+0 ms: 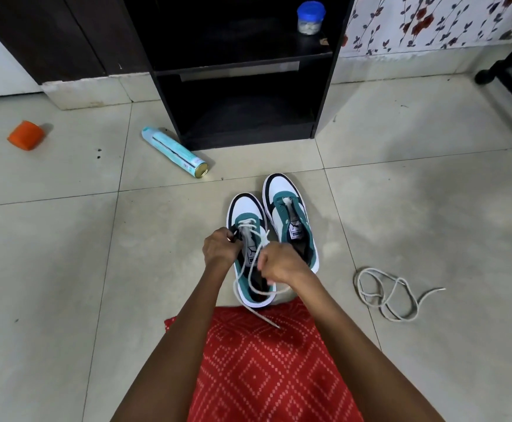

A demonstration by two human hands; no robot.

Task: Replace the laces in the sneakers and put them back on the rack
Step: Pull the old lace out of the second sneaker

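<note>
Only the head cam here, so one view to go on. Both sneakers are on the tiled floor [66, 254] right in front of me, just short of the black rack [248, 137], side by side and nearly touching, toes pointing at the rack. The near sneaker [245, 207] is the one I'm on: a white lace [248, 222] crosses its lowest eyelets, and both ends trail back toward me, one tip lying on the red patterned cloth [263, 360] over my lap. My left hand [219, 246] has its fingers curled in at the left side of the eyelet row, pinching the edge of that sneaker, as far as I can make out. My right hand [279, 264] is closed in a fist around the lace above the heel opening; it's a bit blurred, so I can't see the fingertips. The far sneaker [280, 188] sits a little ahead and to the right with no lace in it, tongue showing. A loose lace [385, 296] lies in a messy coil on the floor well off to the right. Other stuff: a teal spray can [172, 152] lying on its side near the rack's left corner, an orange thing [26, 135] far left, and a blue-lidded jar [311, 18] on the rack's upper shelf.
</note>
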